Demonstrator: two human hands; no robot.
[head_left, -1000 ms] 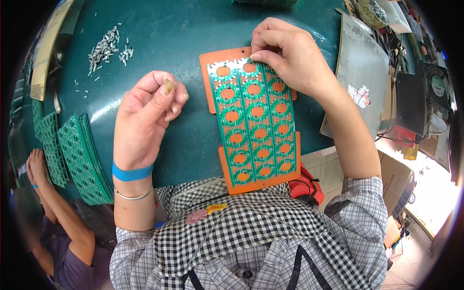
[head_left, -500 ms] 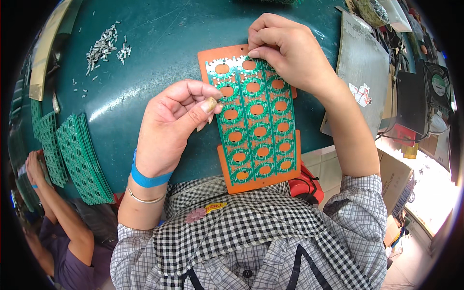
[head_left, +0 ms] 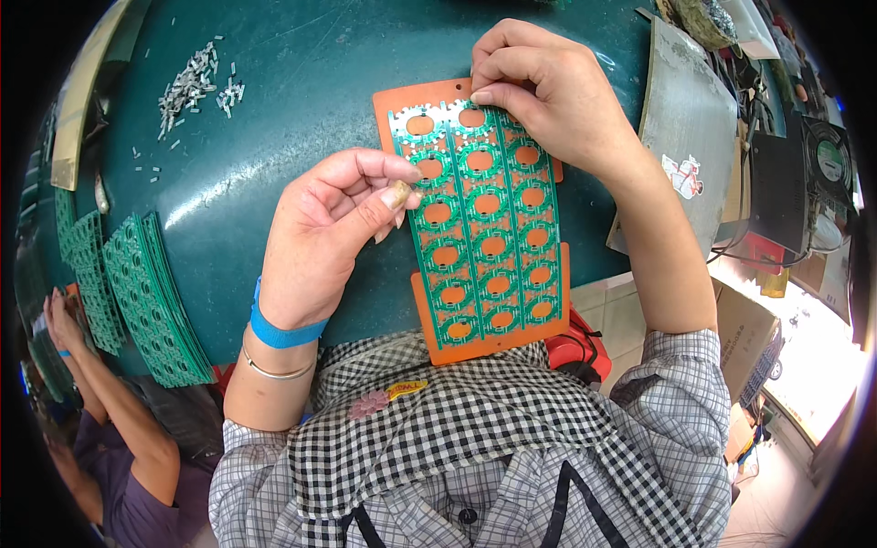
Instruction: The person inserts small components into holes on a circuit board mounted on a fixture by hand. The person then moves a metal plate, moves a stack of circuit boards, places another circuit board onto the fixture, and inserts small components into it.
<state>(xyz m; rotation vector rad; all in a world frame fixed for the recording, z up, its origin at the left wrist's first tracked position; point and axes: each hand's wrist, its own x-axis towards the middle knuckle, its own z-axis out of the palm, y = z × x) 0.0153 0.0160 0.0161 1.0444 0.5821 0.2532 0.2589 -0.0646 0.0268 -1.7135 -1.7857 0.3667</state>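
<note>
A green circuit board panel [head_left: 461,228] with rows of ring-shaped boards lies on an orange backing plate [head_left: 448,354], its near end over my lap. Tiny pale parts dot the rings at its far end. My right hand [head_left: 553,96] is closed in a pinch at the far edge of the panel, on the middle column; whatever is between the fingertips is hidden. At the panel's left edge, near the second row, my left hand [head_left: 329,215] is closed with thumb and fingers bunched. Something small and pale may be at its fingertips, too small to name.
A loose pile of small white parts [head_left: 187,91] lies at the far left of the green table [head_left: 274,110]. Stacked green panels [head_left: 151,297] stand at the left, near a co-worker's hands [head_left: 64,324]. A grey metal sheet [head_left: 676,137] lies at the right.
The view has shifted slightly. Both hands stay at nearly the same places on the panel, with only a very small movement of the right hand.
</note>
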